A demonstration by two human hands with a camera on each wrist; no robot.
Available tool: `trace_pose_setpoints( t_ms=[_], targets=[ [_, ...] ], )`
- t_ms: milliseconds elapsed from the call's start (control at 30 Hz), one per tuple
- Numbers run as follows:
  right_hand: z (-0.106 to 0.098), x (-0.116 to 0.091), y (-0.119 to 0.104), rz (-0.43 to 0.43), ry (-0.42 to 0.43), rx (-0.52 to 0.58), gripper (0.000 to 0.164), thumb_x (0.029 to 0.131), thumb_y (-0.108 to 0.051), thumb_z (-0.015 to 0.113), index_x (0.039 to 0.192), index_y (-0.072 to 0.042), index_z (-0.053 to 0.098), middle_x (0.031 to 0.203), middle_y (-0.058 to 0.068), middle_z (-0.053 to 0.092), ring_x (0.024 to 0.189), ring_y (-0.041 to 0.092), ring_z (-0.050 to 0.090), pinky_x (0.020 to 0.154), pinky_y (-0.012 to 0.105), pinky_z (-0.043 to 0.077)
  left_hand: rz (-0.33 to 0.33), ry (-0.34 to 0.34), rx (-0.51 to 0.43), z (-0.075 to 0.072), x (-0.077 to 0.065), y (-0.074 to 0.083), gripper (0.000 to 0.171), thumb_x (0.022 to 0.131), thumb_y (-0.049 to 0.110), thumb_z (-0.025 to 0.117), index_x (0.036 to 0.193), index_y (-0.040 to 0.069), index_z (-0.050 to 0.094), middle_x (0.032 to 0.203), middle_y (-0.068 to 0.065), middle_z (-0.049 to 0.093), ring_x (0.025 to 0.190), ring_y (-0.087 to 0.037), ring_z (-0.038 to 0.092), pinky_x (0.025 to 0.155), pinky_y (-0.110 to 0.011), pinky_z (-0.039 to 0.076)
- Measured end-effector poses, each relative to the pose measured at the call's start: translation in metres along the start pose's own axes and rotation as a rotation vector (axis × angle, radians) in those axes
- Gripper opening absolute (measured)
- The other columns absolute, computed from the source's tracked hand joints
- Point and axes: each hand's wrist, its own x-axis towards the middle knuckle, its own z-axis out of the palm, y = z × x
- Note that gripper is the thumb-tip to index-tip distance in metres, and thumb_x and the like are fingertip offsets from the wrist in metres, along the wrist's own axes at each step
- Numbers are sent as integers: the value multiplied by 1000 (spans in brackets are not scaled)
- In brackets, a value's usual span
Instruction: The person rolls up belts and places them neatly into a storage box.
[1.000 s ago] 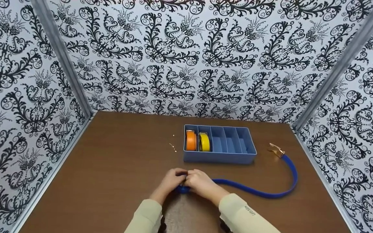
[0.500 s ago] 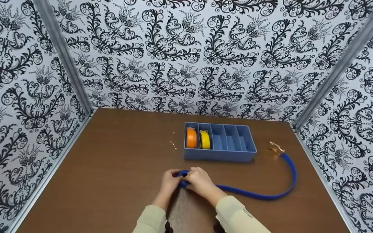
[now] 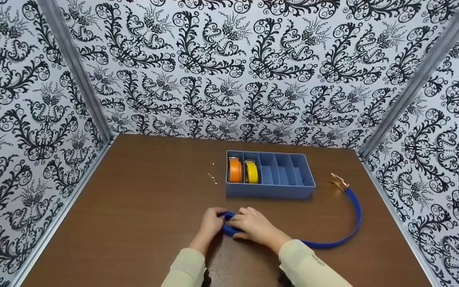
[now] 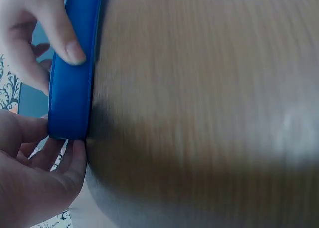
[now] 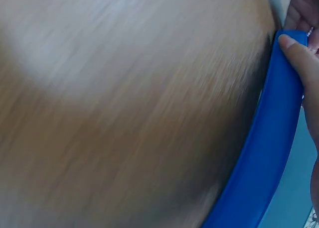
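Note:
A blue belt (image 3: 356, 211) stands on edge on the table. Its near end is rolled into a coil, and its loose length curves right to a gold-coloured buckle (image 3: 340, 182). My left hand (image 3: 211, 223) holds the coil's left side; in the left wrist view its fingertips sit at the coil's rounded end. On the coil's right side is my right hand (image 3: 255, 226), thumb on the outer face and fingers reaching over into the coil. The right wrist view shows the thumb (image 5: 298, 56) against the strap, which runs on past the hand.
Behind the hands stands a blue-grey box (image 3: 269, 190) with several compartments. A rolled orange belt (image 3: 235, 171) and a rolled yellow belt (image 3: 251, 172) fill the two leftmost. Small shiny specks lie left of the box. Patterned walls enclose the brown table (image 3: 146, 191).
The coil comes into clearer view between the hands and looks larger. My right hand's fingers spread over it. The loose strap and buckle have shifted slightly left.

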Motion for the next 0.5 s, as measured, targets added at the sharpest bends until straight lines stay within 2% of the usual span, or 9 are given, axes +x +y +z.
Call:
trace_pose_setpoints(
  t_ms=[133,233,333,500],
  targets=[
    [-6,-8,2,-20,-137,54,52,90,-42,67,135,-19,59,130,-6,60,101,19,52,87,38,44,47,-65,51,-4,2,1,23,83,-14,56,97,-6,73,98,-18,70,100,-37,63,89,-47,49],
    [-8,-10,5,-48,-157,56,53,91,-35,68,139,-20,55,137,-7,55,106,18,51,91,38,43,98,-105,80,-8,3,0,23,83,-13,56,95,-4,74,97,-16,71,98,-36,64,88,-47,50],
    [-7,-7,9,-98,-71,35,43,90,-26,70,132,-21,62,131,-8,60,104,17,53,89,36,44,151,-134,100,-12,5,-3,22,82,-13,58,93,-3,74,95,-15,71,95,-35,65,86,-46,51],
    [-1,6,14,-195,129,13,21,88,-19,72,109,-20,76,109,-8,69,94,16,56,80,30,44,226,-182,87,-16,6,-9,22,82,-14,59,95,-4,74,95,-15,71,94,-35,65,85,-44,51]
  ],
)
